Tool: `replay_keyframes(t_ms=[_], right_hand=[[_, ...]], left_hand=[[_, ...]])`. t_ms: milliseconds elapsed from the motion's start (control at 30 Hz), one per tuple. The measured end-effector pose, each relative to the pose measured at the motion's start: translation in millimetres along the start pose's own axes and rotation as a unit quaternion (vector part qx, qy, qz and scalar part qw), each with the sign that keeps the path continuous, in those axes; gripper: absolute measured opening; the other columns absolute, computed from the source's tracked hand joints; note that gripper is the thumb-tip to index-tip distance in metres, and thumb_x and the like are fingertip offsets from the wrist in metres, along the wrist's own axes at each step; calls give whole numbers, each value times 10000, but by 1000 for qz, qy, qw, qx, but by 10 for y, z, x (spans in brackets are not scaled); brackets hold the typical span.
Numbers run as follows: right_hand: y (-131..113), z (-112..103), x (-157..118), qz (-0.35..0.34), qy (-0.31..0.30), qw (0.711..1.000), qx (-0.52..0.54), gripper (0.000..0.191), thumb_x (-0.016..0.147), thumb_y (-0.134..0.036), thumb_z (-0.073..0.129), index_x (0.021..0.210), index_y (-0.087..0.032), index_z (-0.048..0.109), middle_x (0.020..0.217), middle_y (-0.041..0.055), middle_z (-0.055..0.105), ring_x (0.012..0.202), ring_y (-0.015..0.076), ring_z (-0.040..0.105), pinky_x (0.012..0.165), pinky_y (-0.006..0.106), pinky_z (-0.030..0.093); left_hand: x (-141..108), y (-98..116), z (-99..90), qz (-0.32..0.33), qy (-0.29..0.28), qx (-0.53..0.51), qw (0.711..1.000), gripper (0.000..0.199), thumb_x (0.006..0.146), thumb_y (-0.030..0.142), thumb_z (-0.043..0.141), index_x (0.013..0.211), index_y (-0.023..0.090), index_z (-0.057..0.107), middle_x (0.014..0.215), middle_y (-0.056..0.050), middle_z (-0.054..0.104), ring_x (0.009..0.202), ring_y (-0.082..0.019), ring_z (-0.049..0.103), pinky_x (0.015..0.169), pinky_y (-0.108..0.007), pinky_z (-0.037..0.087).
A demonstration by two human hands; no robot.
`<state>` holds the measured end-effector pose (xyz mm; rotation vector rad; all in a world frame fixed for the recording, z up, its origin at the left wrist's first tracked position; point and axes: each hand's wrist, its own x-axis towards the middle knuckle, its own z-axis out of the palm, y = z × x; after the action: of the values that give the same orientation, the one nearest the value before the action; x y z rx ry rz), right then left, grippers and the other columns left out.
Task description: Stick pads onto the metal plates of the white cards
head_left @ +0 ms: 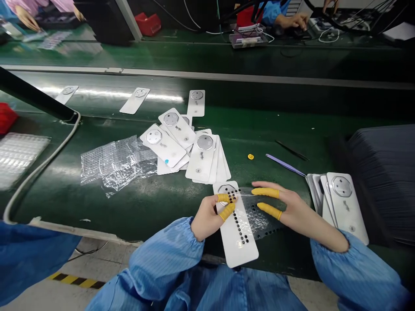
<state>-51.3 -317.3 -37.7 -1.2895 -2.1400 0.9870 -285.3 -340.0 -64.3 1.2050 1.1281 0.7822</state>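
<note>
In front of me lies a white phone back cover [235, 250] with a round camera ring at its far end. Over it spreads a clear plastic film [261, 220] carrying rows of small black round pieces. My left hand [207, 218], with yellow finger cots on thumb and forefinger, pinches the film's left part above the camera ring. My right hand [290, 205], also wearing yellow finger cots, reaches over the film's right side with its fingers stretched apart. Whether its fingertips touch the film is hard to see.
White back covers [201, 166] lie piled ahead, beside crumpled clear plastic sheets [119, 164]. Purple tweezers [285, 164], dark tweezers [292, 150] and a yellow finger cot [250, 157] lie to the right. Stacked covers [346, 207] adjoin dark trays [382, 172]. Co-workers' hands [293, 20] show across the bench.
</note>
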Motion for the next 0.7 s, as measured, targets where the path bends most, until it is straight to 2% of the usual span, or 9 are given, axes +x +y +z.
replay_keyframes(t_ms=[67, 100, 200, 267, 400, 500, 600, 700], right_hand=[[-80, 127, 12, -66, 72, 994, -50, 205, 875, -225, 594, 1075, -245, 634, 1241, 84, 594, 1165, 258, 550, 1012, 533, 449], [-130, 192, 18, -95, 92, 990, -56, 181, 876, -198, 589, 1046, -234, 636, 1196, 87, 612, 1136, 251, 559, 987, 515, 471], [-241, 366, 31, -139, 73, 986, -49, 178, 897, -140, 525, 1036, -205, 616, 1033, 87, 651, 993, 217, 605, 824, 405, 565], [-243, 456, 24, -145, 59, 986, -62, 230, 913, -115, 460, 1084, -189, 596, 1028, 101, 647, 959, 215, 617, 762, 375, 584], [-127, 598, -45, -169, 88, 980, -62, 345, 908, -80, 434, 1225, -182, 523, 1143, 127, 610, 1058, 229, 602, 852, 385, 573], [-67, 692, -110, -122, 109, 987, 4, 385, 900, -89, 486, 1266, -207, 490, 1178, 100, 600, 1077, 208, 601, 918, 347, 548], [-71, 768, -132, -54, 128, 987, 79, 347, 889, -111, 534, 1215, -232, 527, 1137, 64, 619, 1014, 177, 625, 891, 288, 549], [-92, 815, -101, -51, 137, 984, 100, 299, 885, -116, 543, 1155, -242, 562, 1091, 51, 623, 976, 164, 623, 867, 283, 544]], left_hand=[[-5, -48, 21, 5, -8, 10, 1000, 296, 822, 311, 632, 993, 78, 697, 966, -141, 734, 884, -270, 683, 784, -361, 550], [-14, -60, 25, 8, -15, 16, 1000, 277, 825, 291, 629, 999, 86, 696, 966, -128, 735, 886, -262, 682, 794, -354, 546], [-43, -64, 28, 15, -28, 37, 999, 242, 826, 256, 625, 996, 101, 700, 953, -101, 738, 882, -249, 682, 808, -338, 537], [-55, -61, 31, 17, -26, 49, 998, 242, 825, 244, 623, 1002, 98, 701, 943, -100, 738, 869, -248, 682, 792, -332, 538], [-60, -65, 38, 21, -12, 66, 998, 268, 834, 235, 599, 1036, 90, 699, 953, -111, 738, 837, -247, 683, 750, -326, 544], [-64, -66, 42, 25, 0, 77, 997, 257, 829, 230, 596, 1009, 85, 709, 900, -109, 743, 791, -244, 687, 724, -325, 548], [-77, -63, 49, 31, 7, 87, 996, 248, 827, 215, 588, 1003, 96, 714, 908, -101, 748, 802, -241, 694, 747, -323, 550], [-88, -66, 64, 34, 13, 102, 994, 248, 827, 195, 571, 1005, 111, 721, 937, -98, 751, 822, -245, 702, 765, -327, 549]])
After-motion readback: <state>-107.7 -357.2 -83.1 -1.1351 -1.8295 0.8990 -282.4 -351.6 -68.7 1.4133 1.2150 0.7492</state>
